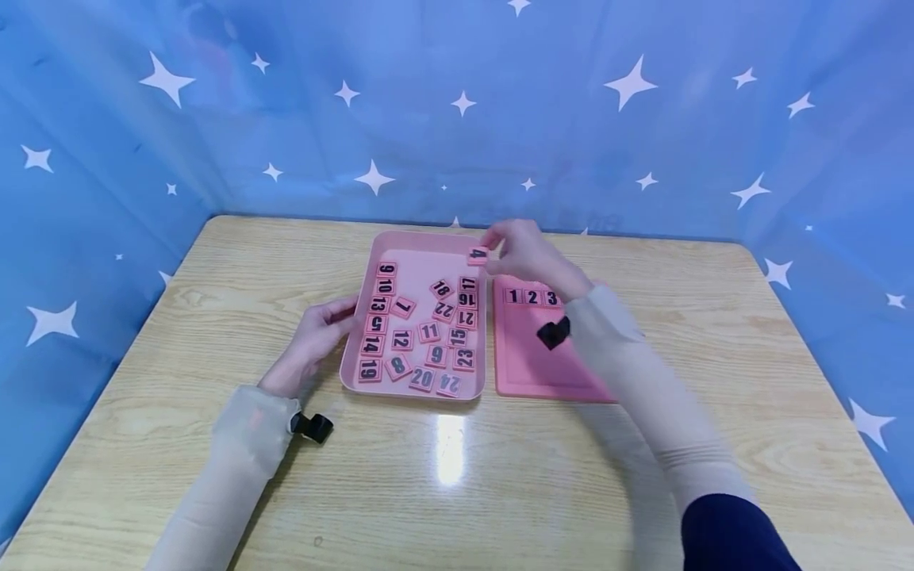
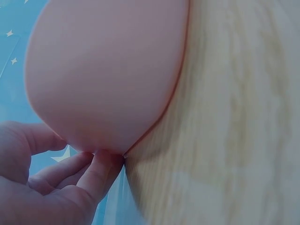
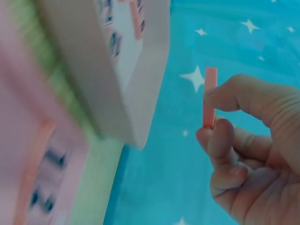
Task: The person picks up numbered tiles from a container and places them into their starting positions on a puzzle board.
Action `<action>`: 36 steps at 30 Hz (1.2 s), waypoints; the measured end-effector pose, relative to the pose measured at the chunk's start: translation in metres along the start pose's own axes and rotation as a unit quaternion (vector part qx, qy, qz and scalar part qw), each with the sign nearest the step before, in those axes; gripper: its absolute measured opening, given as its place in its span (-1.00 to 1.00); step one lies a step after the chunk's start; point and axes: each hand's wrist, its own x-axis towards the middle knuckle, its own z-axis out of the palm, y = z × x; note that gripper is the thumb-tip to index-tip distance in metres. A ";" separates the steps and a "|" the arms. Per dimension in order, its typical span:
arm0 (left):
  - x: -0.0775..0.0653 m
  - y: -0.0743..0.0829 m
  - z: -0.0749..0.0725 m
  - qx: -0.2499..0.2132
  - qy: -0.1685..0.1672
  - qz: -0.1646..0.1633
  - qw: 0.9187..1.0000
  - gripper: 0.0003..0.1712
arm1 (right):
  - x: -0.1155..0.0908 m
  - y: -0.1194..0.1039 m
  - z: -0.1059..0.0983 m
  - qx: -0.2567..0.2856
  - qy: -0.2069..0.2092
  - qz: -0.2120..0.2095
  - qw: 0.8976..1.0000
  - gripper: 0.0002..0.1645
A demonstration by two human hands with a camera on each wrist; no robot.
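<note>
My right hand (image 1: 524, 250) pinches a small pink number tile marked 4 (image 1: 477, 255) between thumb and fingers, above the far right corner of a pink tray (image 1: 417, 239). In the right wrist view, this tile (image 3: 210, 101) shows edge-on. My left hand (image 1: 321, 337) holds the tray's left side, and in the left wrist view its fingertips and thumb meet the outer wall (image 2: 110, 84). Several number tiles lie in the tray, including a 7 tile (image 1: 403, 307) and an 11 tile (image 1: 429, 331).
Right of the tray lies a pink board (image 1: 531, 357), with tiles 1 (image 1: 513, 296), 2 (image 1: 531, 296) and 3 (image 1: 551, 297) in a row along its far edge. My right forearm covers part of it. A blue star-patterned curtain (image 1: 414, 135) hangs behind the wooden table (image 1: 371, 492).
</note>
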 end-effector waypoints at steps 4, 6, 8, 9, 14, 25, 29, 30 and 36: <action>-0.001 0.000 -0.001 -0.001 0.002 -0.005 1.000 -0.44 | -0.027 0.019 -0.007 -0.008 -0.002 0.001 1.000 -0.62; -0.002 0.000 -0.001 -0.001 0.003 -0.005 1.000 -0.43 | -0.040 0.029 -0.009 -0.003 -0.004 -0.001 1.000 -0.65; -0.002 -0.001 0.000 -0.003 0.003 -0.003 1.000 -0.43 | -0.053 0.041 -0.010 -0.004 -0.003 -0.003 1.000 -0.66; -0.002 -0.001 0.000 -0.004 0.003 -0.002 1.000 -0.43 | -0.059 0.046 -0.010 -0.007 -0.004 -0.001 1.000 -0.66; -0.004 0.001 0.000 -0.005 0.004 -0.008 1.000 -0.43 | -0.083 0.072 -0.010 -0.016 -0.006 0.003 1.000 -0.67; -0.003 0.000 0.000 0.001 0.005 -0.003 1.000 -0.44 | -0.102 0.103 -0.001 -0.016 -0.021 0.009 1.000 -0.70; -0.003 0.000 0.001 -0.002 0.004 -0.002 1.000 -0.44 | -0.105 0.110 0.001 -0.013 -0.024 0.010 1.000 -0.69; -0.004 0.000 0.001 -0.003 0.002 -0.002 1.000 -0.44 | -0.106 0.111 0.001 -0.014 -0.024 0.009 1.000 -0.69; -0.004 0.003 0.003 -0.006 0.000 -0.001 1.000 -0.44 | -0.109 0.115 0.002 -0.021 -0.023 0.010 0.999 -0.70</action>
